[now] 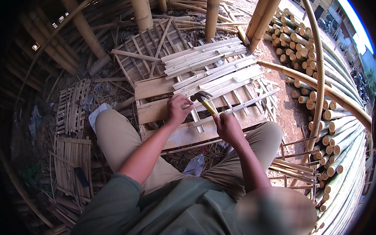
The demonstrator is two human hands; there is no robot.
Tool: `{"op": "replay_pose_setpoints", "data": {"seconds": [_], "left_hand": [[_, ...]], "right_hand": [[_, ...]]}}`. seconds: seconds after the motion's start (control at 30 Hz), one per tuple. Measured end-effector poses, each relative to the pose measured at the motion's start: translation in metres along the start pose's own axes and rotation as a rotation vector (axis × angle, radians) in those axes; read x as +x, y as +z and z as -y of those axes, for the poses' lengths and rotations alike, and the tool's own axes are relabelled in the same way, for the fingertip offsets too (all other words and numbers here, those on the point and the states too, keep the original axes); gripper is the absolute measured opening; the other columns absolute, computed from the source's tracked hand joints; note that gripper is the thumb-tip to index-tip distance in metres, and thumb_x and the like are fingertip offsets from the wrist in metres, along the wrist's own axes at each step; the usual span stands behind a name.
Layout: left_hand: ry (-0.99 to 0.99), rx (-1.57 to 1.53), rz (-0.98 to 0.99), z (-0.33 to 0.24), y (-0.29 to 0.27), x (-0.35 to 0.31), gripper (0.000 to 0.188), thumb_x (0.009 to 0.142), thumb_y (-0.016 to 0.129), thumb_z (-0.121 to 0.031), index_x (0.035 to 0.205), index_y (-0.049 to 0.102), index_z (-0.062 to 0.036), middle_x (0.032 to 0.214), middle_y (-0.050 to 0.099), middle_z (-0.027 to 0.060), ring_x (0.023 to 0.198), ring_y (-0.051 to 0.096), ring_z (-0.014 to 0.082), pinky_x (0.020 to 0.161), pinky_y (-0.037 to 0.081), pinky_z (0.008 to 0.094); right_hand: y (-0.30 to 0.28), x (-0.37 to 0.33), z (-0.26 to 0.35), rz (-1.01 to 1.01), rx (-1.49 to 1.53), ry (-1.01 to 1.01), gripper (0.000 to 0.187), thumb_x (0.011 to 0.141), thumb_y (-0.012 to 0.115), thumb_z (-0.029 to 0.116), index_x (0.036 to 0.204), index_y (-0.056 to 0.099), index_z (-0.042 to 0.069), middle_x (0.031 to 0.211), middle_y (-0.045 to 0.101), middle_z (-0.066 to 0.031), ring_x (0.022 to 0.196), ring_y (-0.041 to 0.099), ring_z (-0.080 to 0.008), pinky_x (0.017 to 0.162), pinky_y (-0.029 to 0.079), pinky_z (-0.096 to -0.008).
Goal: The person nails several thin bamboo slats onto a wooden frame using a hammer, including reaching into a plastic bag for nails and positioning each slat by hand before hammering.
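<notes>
My right hand (pixel 229 128) is closed around the yellow handle of a claw hammer (pixel 208 106). The hammer's dark head is raised beside the fingertips of my left hand (pixel 179 107). Those fingers are pinched together, and whatever is between them is too small to make out. Both hands are over a low platform of wide wooden boards (pixel 152 112) in front of my bent knees. Pale bamboo slats (pixel 228 77) lie across its far side, several side by side, with narrower crosspieces under them at the near end.
A slatted lattice panel (pixel 136 53) lies beyond the platform, among upright bamboo posts (pixel 141 10). Smaller slatted panels (pixel 72 165) rest on the littered ground at left. At right are stacked bamboo poles (pixel 338 141), loose strips (pixel 294 170) and a long curved bamboo pole (pixel 317 80).
</notes>
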State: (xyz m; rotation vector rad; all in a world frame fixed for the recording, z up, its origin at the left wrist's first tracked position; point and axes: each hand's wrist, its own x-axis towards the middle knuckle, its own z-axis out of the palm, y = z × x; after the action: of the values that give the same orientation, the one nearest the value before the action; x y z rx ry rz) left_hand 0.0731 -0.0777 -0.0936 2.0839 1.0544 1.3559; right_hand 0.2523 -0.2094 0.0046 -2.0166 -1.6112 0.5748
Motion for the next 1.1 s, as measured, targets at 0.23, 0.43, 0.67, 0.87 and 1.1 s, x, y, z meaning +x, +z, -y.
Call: {"op": "replay_pose_setpoints", "data": {"seconds": [0.23,0.43,0.67,0.87,1.1], "left_hand": [[0.005,0.055,-0.051,0.009,0.001,-0.001,0.011,0.068,0.081,-0.015,0.07,0.072,-0.0082,0.077,0.071,0.006,0.095,0.064,0.0265,0.085,0.051,0.0382],[-0.088,0.056,-0.021,0.007,0.003,-0.005,0.01,0.069,0.08,-0.013,0.073,0.073,-0.0068,0.081,0.072,0.0058,0.099,0.062,0.0268,0.089,0.05,0.0372],[-0.067,0.068,-0.075,0.013,0.006,-0.006,0.011,0.065,0.081,-0.015,0.072,0.074,-0.0096,0.079,0.072,0.0049,0.096,0.065,0.025,0.085,0.052,0.0374],[-0.064,0.078,-0.061,0.017,0.006,-0.006,0.011,0.064,0.082,-0.014,0.072,0.075,-0.0101,0.078,0.072,0.0048,0.096,0.065,0.0245,0.084,0.052,0.0365],[-0.098,0.073,-0.04,0.007,0.005,-0.005,0.011,0.065,0.083,-0.015,0.071,0.075,-0.0111,0.078,0.072,0.0034,0.096,0.064,0.0236,0.085,0.052,0.0359]], "right_hand": [[0.007,0.001,-0.001,-0.022,-0.005,0.021,0.046,0.095,0.057,0.034,0.069,0.058,-0.004,0.065,0.057,-0.0281,0.066,0.058,-0.0479,0.061,0.044,-0.0527],[0.009,0.009,-0.001,-0.065,-0.001,0.026,0.042,0.096,0.054,0.034,0.076,0.059,-0.003,0.067,0.059,-0.0271,0.068,0.059,-0.0469,0.063,0.045,-0.0534],[0.003,-0.004,0.016,-0.066,-0.068,-0.036,0.04,0.096,0.053,0.032,0.075,0.059,0.0,0.065,0.059,-0.0249,0.067,0.06,-0.0453,0.062,0.046,-0.0527],[0.006,-0.005,0.014,-0.065,-0.145,-0.049,0.04,0.097,0.051,0.033,0.076,0.06,0.001,0.064,0.06,-0.0234,0.065,0.06,-0.0438,0.062,0.047,-0.0527],[0.001,-0.004,0.019,-0.031,-0.169,-0.041,0.039,0.097,0.05,0.034,0.079,0.06,0.001,0.065,0.06,-0.0233,0.066,0.06,-0.0441,0.061,0.046,-0.0536]]}}
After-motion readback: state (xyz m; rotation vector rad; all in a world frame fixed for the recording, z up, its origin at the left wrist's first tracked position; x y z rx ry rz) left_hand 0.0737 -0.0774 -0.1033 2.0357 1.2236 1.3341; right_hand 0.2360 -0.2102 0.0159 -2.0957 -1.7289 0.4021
